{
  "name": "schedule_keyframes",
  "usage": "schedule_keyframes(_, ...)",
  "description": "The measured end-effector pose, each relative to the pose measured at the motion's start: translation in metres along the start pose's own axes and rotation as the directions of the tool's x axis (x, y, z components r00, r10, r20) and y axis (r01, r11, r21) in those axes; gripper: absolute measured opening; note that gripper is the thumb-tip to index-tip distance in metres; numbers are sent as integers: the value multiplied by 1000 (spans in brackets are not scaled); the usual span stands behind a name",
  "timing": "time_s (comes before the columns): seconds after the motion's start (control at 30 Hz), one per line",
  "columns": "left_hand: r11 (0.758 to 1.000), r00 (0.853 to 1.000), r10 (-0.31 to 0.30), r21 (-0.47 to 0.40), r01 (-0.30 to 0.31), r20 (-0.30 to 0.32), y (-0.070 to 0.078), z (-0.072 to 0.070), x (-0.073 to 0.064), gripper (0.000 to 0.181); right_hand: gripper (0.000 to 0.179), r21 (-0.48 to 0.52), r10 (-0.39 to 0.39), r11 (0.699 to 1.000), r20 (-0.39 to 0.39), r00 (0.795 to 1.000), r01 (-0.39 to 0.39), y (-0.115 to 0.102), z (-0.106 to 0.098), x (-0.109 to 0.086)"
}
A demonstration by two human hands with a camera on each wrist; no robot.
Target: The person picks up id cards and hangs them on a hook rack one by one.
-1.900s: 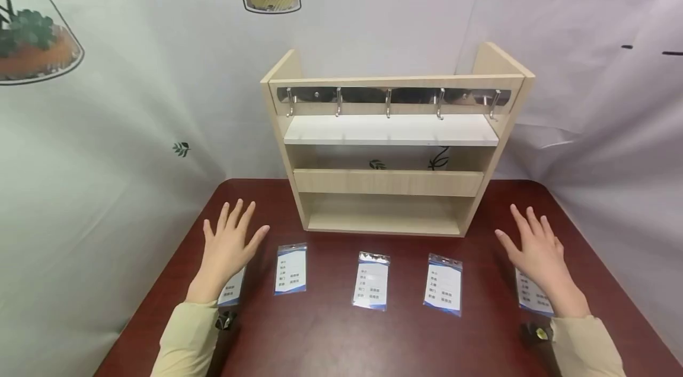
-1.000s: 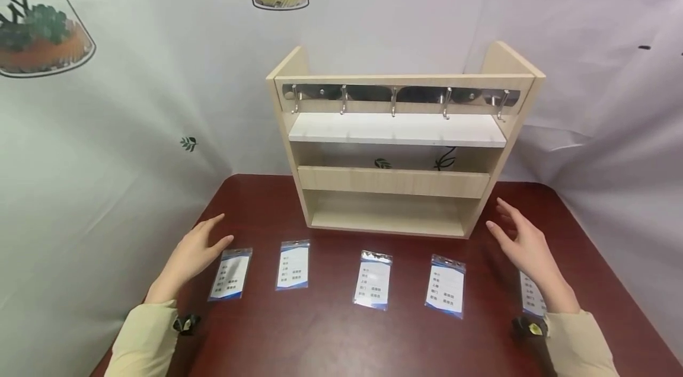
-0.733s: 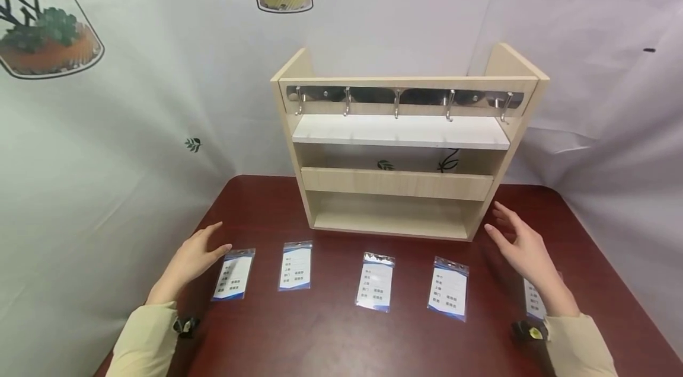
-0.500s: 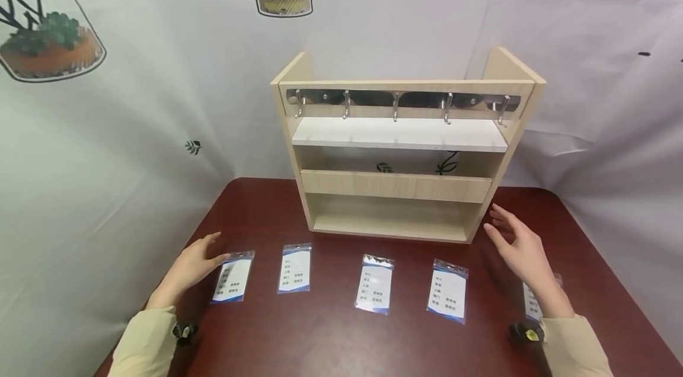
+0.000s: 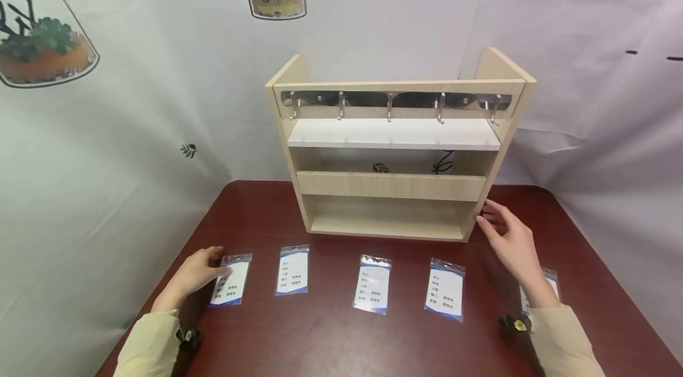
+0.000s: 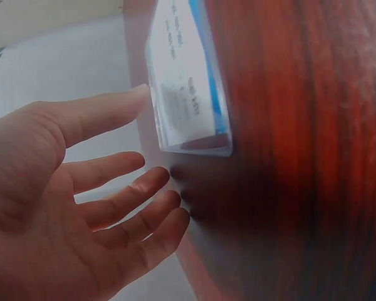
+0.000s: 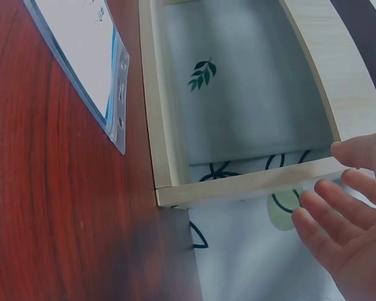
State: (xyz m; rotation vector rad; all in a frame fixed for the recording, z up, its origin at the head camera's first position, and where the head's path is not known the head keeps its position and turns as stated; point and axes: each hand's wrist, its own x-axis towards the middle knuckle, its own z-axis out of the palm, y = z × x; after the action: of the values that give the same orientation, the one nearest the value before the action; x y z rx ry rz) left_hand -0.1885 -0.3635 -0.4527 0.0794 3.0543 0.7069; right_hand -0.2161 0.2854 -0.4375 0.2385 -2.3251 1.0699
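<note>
My left hand point(image 5: 192, 276) is low over the table beside the leftmost badge holder point(image 5: 232, 281), a clear sleeve with a white and blue card. In the left wrist view the thumb points at the long edge of that badge holder point(image 6: 185, 94), while the other fingers, loosely bent, hang by the tabletop past its end. My right hand point(image 5: 512, 243) is at the lower right side of a pale wooden hook rack point(image 5: 392, 185). In the right wrist view its thumb overlaps the front of the rack's side panel point(image 7: 263, 178), with the relaxed fingers along the outer side.
More badge holders lie in a row: left of centre point(image 5: 292, 270), middle point(image 5: 372, 285), right of centre point(image 5: 445, 289), and far right point(image 5: 551, 282), partly behind my right forearm. Metal hooks point(image 5: 389, 107) line the rack's top. A patterned white curtain point(image 5: 133, 146) surrounds the dark red table point(image 5: 299, 341).
Both hands were spread flat above the table. The left has come down to the leftmost badge holder with its fingers bending; the right has moved left to the rack's side. The view has shifted slightly.
</note>
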Motion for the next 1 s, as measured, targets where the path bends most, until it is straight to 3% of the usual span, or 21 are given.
schedule_keyframes(0.23,999,1000,-18,33,17,21,-1,2,5,67,42,48,33,998,-24,999,-32,-1,4,5)
schedule_keyframes(1.0,999,999,-38,-19,38,22,-7,3,14,56,40,88,97,992,-47,994,-93,-2,7,6)
